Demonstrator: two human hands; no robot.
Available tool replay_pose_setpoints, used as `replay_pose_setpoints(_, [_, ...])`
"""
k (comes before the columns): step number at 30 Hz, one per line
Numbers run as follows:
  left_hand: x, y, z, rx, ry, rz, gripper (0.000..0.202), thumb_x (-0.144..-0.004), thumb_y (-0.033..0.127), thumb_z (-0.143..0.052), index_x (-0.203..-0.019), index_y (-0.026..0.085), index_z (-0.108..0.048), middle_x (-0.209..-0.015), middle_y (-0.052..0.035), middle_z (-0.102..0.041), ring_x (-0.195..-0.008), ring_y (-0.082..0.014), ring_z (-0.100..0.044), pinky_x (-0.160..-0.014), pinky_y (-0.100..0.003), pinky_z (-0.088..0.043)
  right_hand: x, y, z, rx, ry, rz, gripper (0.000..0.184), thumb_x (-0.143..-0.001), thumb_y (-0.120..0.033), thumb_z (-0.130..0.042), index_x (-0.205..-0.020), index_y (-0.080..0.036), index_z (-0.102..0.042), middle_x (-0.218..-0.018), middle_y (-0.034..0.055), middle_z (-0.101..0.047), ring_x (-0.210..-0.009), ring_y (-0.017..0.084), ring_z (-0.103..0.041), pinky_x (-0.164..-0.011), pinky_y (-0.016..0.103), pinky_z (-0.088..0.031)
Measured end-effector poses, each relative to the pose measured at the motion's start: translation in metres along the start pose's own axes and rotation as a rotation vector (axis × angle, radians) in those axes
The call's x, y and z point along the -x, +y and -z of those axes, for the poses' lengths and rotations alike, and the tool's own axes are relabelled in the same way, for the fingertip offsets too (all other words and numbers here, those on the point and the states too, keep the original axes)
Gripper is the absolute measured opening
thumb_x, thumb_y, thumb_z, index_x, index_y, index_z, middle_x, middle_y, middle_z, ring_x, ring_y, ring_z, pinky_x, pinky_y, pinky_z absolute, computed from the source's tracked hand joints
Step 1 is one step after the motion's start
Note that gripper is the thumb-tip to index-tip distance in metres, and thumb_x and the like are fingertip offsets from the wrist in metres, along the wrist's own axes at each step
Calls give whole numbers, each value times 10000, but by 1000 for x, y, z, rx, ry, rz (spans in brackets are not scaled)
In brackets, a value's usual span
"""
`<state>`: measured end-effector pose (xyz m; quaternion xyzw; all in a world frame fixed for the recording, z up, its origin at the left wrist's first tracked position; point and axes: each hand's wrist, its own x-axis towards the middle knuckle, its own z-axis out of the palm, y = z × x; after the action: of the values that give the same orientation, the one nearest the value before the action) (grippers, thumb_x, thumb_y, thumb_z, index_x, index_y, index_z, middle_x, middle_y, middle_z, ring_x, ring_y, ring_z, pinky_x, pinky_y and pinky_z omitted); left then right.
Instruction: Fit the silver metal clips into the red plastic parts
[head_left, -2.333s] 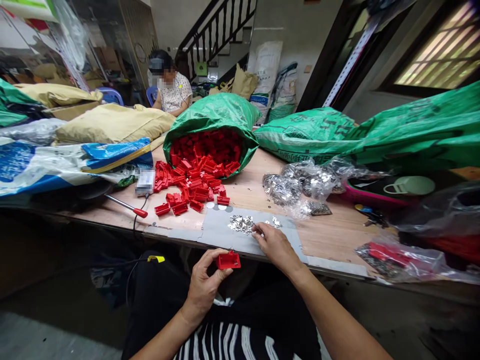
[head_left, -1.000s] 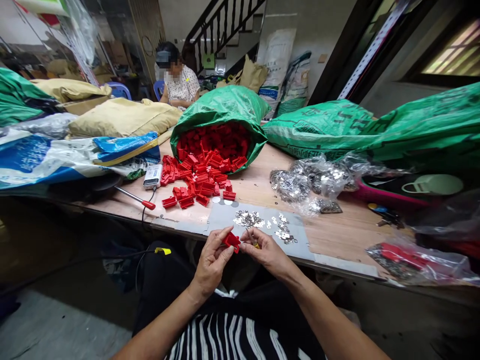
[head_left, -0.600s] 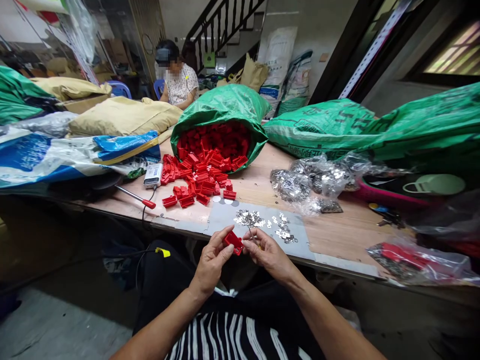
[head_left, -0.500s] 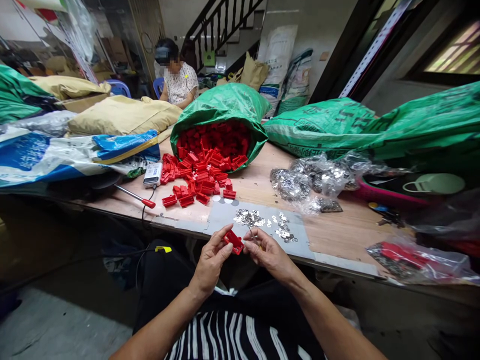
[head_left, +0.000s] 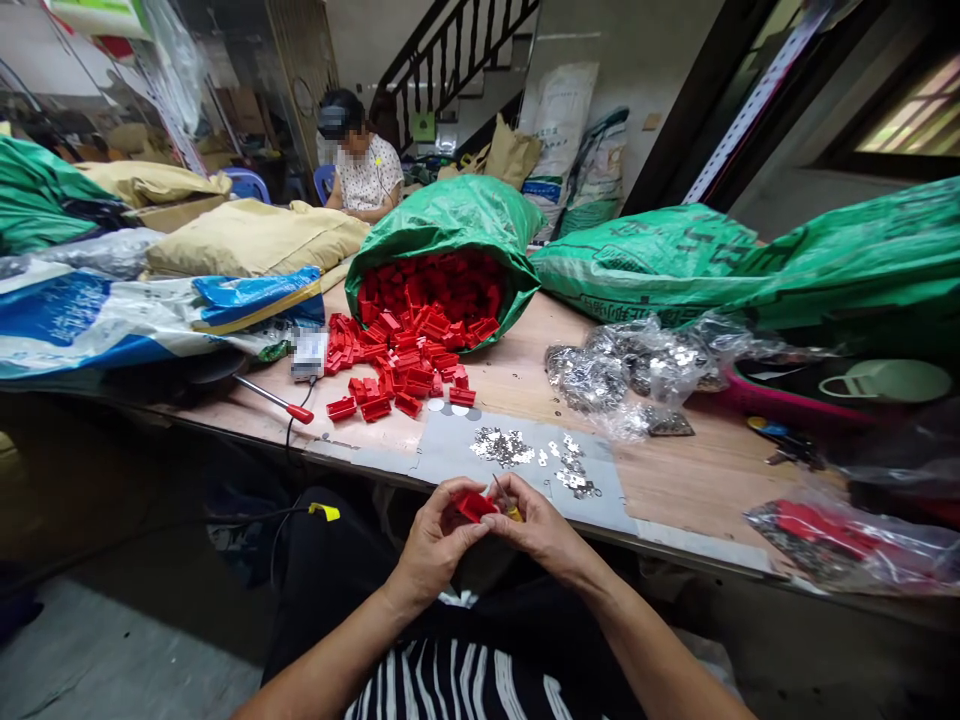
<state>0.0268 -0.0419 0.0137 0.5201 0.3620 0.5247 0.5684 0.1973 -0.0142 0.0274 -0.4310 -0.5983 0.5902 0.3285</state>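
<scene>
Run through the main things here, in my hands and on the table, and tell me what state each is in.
Left hand: closed on a red part
Red part: held, partly covered by fingers
Right hand: closed on a yellow-handled tool
Yellow-handled tool: gripped, thin shaft exposed
Middle green sack: on its side, mouth open
Red pile: spilled loose
Metal pieces: loose, scattered
Gray sheet: lying flat
</scene>
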Motion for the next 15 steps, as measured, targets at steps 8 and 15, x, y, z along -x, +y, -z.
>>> replay_pose_setpoints(8, [-35,-4,33,-454,58,-134,415,-781,147,-635,-1182,230,-569,-1055,-46,-669,-948,-182,-636,-913,-354,-482,-13,-4,13,574,174,156,241,-911,-296,-440,-1048,-220,-624,-962,64,-590,-904,201,-564,-822,347,-445])
replay_pose_setpoints(15, [-50,-9,40,-640,-61,-167,510,-764,94,-606,-1246,256,-568,-1130,-58,-662,-1043,-196,-611,-961,-384,-462,-20,-3,7,704,173,184,179,-865,-236,-512,-988,-227,-642,-869,31,-670,-804,181,-605,-748,309,-457])
